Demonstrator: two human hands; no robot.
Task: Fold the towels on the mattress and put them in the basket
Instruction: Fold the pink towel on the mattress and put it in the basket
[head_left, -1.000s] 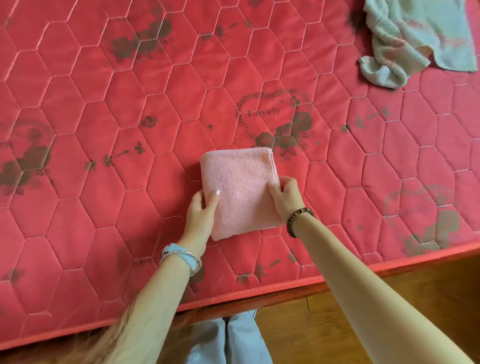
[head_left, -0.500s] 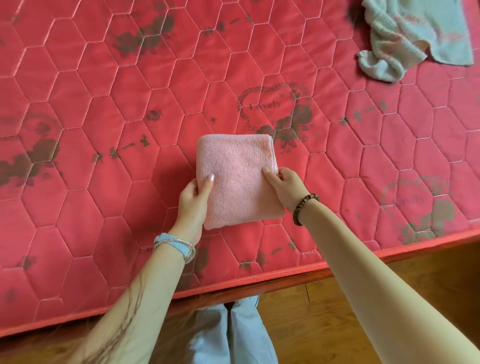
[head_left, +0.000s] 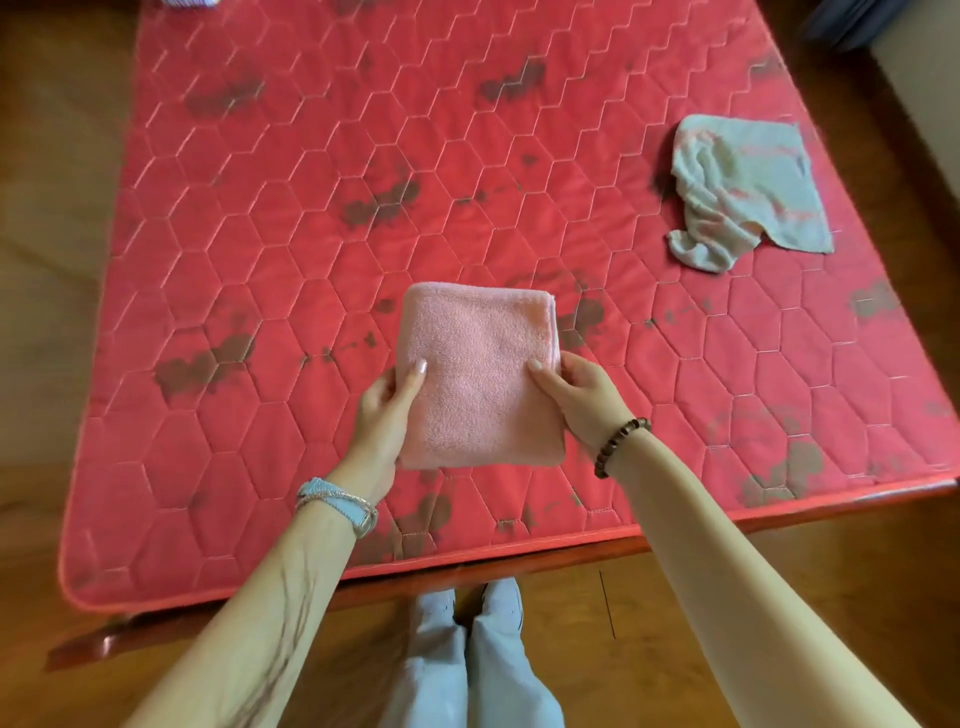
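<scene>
Head view: pink towel, folded into a neat rectangle, sits centre frame, held just above the red mattress. Left hand pinches its left edge, thumb on top w/ fingers under; right hand pinches the right edge the same way. Risk, as I judge it: a carry w/ only edge pinches could let the layers sag or slip open, esp. the loose edges on the right side, so the fold would need redoing. Basket not in frame, so its direction can't be told. Count: 2 towels, 1 folded pink, 1 crumpled pale towel upper right on the mattress, not yet folded; 2 hands; 1 mattress.
</scene>
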